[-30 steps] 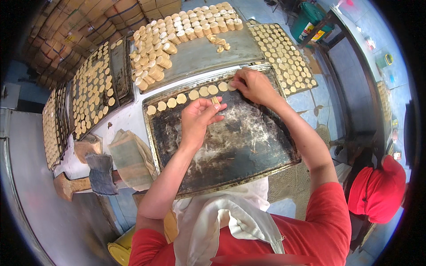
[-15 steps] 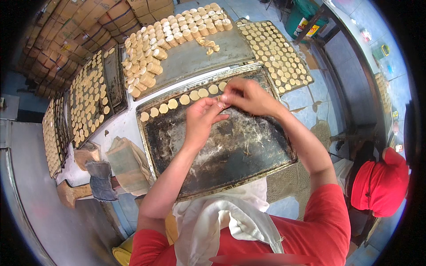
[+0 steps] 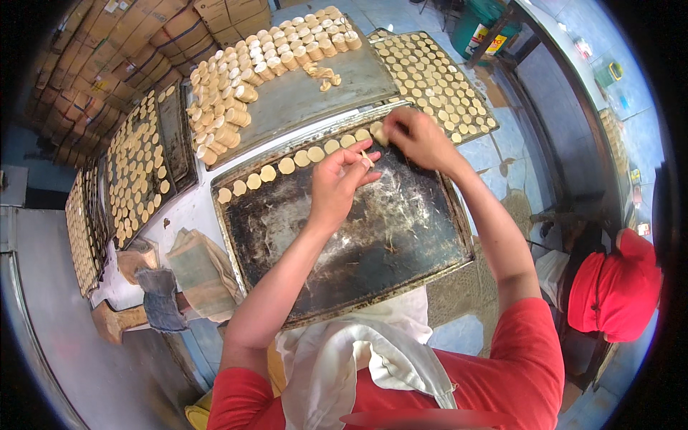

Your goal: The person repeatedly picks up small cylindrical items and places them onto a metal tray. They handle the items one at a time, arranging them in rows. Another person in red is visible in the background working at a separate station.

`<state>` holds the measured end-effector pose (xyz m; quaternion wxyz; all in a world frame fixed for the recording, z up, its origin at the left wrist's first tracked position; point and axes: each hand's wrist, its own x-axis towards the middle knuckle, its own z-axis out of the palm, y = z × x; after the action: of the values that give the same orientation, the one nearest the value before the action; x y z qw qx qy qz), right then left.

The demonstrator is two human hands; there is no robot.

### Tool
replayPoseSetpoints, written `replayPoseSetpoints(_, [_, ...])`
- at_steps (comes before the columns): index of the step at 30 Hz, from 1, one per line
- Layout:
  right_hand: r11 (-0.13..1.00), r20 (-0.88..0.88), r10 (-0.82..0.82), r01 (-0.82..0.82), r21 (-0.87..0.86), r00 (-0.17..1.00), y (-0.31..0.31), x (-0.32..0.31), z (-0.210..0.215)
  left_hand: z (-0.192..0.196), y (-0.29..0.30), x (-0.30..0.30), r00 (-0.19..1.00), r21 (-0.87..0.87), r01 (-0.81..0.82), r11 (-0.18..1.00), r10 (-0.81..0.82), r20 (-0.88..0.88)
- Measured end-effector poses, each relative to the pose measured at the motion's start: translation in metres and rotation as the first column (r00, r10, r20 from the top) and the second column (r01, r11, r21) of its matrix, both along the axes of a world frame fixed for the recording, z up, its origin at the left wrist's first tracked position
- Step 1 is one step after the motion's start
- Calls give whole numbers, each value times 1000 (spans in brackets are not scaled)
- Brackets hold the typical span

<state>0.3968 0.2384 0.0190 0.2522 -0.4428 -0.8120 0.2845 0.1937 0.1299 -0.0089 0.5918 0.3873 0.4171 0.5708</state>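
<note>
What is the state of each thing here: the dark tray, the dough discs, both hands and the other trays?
Dark baking tray: floury, mostly bare, one row of discs along its far edge.
Row of dough discs: flat, raw, side by side.
Left hand: pinching a small dough piece.
Right hand: at the row's right end, touching a disc.
Far tray: holds stacked discs.
Right tray: full of flat discs.

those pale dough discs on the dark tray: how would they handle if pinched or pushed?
The dough discs look thin and flat, so probably floppy and easily dented. Lying flat, they seem unlikely to roll. The floured dark tray suggests they would slide rather than stick. The right hand pinches one at its edge.
</note>
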Motion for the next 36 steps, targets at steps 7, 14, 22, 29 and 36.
replayPoseSetpoints(7, [939, -42, 221, -225, -261, 974, -9, 20, 7, -1, 8, 6, 997, -74, 78, 994, -79, -5])
replayPoseSetpoints(14, [961, 3, -271, 270, 66, 963, 26, 39, -1, 1, 16, 37, 928, -24, 372, 928, -373, -10])
replayPoseSetpoints(22, [933, 173, -358, 357, 36, 918, 24, 47, -11, 11, -8, 38, 921, 54, 387, 920, -384, -68])
replayPoseSetpoints(29, [945, 208, -298, 256, 205, 932, 11, -3, 31, 54, -118, -61, 788, 140, 270, 953, -135, -601])
replayPoseSetpoints(36, [985, 169, 83, -106, 136, 982, 15, -143, 33, 30, -225, -193, -165, 116, -328, 938, 64, -984])
